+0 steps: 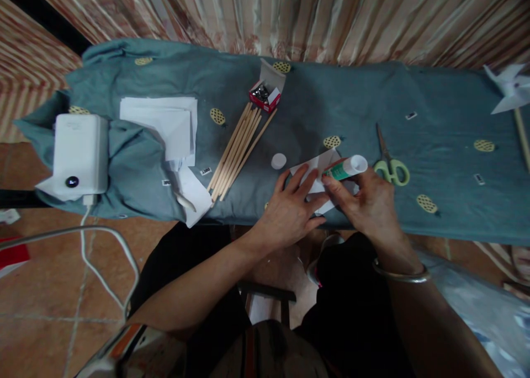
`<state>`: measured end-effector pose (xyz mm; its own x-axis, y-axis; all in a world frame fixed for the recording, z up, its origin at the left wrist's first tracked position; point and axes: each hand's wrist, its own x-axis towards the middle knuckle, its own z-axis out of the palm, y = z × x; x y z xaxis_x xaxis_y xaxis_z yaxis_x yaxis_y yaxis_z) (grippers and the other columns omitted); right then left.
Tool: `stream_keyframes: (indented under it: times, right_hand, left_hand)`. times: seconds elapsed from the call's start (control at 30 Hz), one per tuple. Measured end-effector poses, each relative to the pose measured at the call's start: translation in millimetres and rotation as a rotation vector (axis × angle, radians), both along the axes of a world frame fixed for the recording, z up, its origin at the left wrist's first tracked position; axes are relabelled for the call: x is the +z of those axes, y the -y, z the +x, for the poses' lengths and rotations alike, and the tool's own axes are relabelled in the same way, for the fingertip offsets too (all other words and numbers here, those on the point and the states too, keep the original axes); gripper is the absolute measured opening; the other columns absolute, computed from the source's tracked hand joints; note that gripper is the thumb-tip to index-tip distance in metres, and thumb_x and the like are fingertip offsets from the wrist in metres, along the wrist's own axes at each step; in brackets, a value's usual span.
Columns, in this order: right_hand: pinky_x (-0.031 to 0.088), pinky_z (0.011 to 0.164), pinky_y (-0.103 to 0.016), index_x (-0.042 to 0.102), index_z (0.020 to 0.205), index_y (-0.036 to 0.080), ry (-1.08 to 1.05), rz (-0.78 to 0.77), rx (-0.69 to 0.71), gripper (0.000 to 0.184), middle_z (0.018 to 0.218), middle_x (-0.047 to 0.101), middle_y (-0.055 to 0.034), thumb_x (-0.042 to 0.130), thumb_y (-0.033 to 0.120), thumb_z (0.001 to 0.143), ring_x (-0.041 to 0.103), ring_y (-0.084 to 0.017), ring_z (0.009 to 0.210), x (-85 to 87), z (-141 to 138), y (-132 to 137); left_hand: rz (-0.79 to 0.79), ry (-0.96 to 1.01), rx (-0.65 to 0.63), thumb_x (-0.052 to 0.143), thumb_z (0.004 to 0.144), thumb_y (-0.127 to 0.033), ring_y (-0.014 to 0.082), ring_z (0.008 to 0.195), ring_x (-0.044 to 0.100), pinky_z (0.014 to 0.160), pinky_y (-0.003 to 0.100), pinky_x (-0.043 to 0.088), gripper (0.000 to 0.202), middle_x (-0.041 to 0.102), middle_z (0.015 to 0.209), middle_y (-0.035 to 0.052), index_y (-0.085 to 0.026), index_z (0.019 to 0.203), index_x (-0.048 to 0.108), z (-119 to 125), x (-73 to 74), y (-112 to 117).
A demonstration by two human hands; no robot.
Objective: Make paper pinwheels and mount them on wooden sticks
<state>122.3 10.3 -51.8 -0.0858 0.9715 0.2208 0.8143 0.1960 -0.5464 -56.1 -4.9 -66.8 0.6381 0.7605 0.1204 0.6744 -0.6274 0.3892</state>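
A cut piece of white paper [325, 160] lies on the cloth near the table's front edge. My left hand [285, 215] rests on it, fingers spread and flat. In my right hand [370, 201] is a green and white glue stick [342, 169], tilted, its tip end down at the paper; the tip itself is hidden by my fingers. A round white cap [279, 161] sits on the cloth just left of the paper. Scissors with green handles [389, 165] lie to the right of my right hand.
Wooden sticks [238, 154] lie left of the hands, below an opened red box [265, 96] of small metal pieces. White sheets [157, 110] and a white device with a cable [80, 152] are further left. A paper pinwheel [511, 88] on a stick is at the far right.
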Motion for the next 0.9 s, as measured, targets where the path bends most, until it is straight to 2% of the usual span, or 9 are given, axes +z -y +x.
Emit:
stream_keyframes:
  times: [0.43, 0.63, 0.9]
  right_hand:
    - [0.051, 0.060, -0.036, 0.064, 0.099, 0.018, 0.029, -0.011, 0.027, 0.041, 0.081, 0.070, -0.0091, 0.055, 0.056, 0.087, 0.066, -0.024, 0.066, 0.9, 1.7, 2.2]
    - [0.050, 0.061, -0.037, 0.065, 0.098, 0.018, 0.030, -0.009, 0.030, 0.038, 0.083, 0.071, -0.0098, 0.056, 0.054, 0.087, 0.066, -0.024, 0.068, 2.5, 2.6, 3.4]
    - [0.047, 0.054, -0.034, 0.066, 0.096, 0.019, 0.024, -0.020, 0.015, 0.039, 0.078, 0.070, -0.0083, 0.056, 0.055, 0.087, 0.061, -0.020, 0.058, 3.0, 3.9, 5.0]
  left_hand:
    - [-0.015, -0.017, 0.000, 0.059, 0.087, -0.049, 0.0336, 0.145, 0.027, 0.115, 0.057, 0.023, 0.047, 0.037, 0.154, 0.0130, -0.026, 0.127, 0.058, 0.5, 0.8, -0.1]
    - [-0.022, -0.013, -0.001, 0.060, 0.086, -0.049, 0.0350, 0.145, 0.027, 0.115, 0.058, 0.023, 0.049, 0.035, 0.154, 0.0137, -0.024, 0.129, 0.057, 0.3, -0.6, -0.1]
    - [0.005, -0.011, 0.000, 0.057, 0.088, -0.049, 0.0349, 0.145, 0.026, 0.114, 0.059, 0.024, 0.048, 0.036, 0.154, 0.0132, -0.025, 0.129, 0.057, 0.1, -2.6, 1.1]
